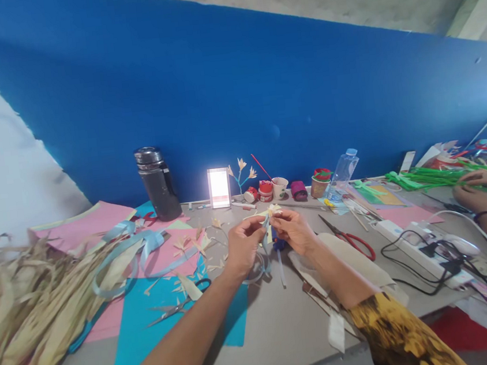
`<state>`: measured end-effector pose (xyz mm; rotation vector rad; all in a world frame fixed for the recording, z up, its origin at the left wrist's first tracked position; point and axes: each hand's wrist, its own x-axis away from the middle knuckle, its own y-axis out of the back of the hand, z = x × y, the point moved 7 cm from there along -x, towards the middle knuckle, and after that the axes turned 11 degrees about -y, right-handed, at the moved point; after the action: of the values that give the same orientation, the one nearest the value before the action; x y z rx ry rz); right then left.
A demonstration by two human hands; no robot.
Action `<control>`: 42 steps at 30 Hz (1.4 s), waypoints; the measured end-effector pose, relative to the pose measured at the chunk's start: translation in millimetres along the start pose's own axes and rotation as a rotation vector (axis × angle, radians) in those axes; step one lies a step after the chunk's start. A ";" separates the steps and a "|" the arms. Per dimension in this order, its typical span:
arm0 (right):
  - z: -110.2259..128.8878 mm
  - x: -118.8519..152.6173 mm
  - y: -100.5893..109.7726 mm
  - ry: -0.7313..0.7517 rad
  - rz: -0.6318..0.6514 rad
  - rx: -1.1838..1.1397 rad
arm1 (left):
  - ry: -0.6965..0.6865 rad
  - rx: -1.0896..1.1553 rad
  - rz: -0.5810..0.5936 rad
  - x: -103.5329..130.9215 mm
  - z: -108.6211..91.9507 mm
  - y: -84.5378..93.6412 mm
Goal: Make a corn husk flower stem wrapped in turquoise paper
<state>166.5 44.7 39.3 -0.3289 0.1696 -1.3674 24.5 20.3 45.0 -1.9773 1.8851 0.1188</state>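
My right hand (pixel 296 232) is closed in a pinch around the base of a small cream husk flower (pixel 274 209). Close beside it, my left hand (pixel 246 245) pinches a pale blue ribbon (pixel 267 248), its strip hanging between the two hands. Thumb and fingertips nearly meet at the flower's base, so the exact contact is hidden. Beneath the hands lies a dark blue tool (pixel 278 242), probably a glue gun, with a whitish stick trailing from it. Scissors with black handles (pixel 176 310) rest on blue paper (pixel 142 321) left of my left forearm.
Dried corn husks (pixel 44 314) pile up at left. A dark thermos (pixel 157 186), a paper cup (pixel 280 188) and a tilted plastic bottle (pixel 345 175) line the back. Red-handled scissors (pixel 358 243) and a power strip (pixel 420 251) lie right. A co-worker's hands (pixel 473 196) work far right.
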 end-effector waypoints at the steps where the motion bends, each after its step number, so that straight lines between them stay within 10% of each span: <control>1: 0.4 0.6 0.1 0.006 -0.003 0.010 | -0.023 -0.021 0.011 -0.1 0.3 0.0; 23: 0.3 4.2 3.4 -0.006 -0.049 0.062 | -0.716 -0.500 0.163 10.5 -23.4 -6.1; 42: -2.2 4.1 0.2 -0.024 -0.086 -0.036 | -0.608 -0.442 0.178 10.4 -26.6 -8.9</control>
<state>166.8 40.5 37.4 -0.3863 0.1619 -1.4456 28.4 1.5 67.9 -1.7280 1.6983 1.1335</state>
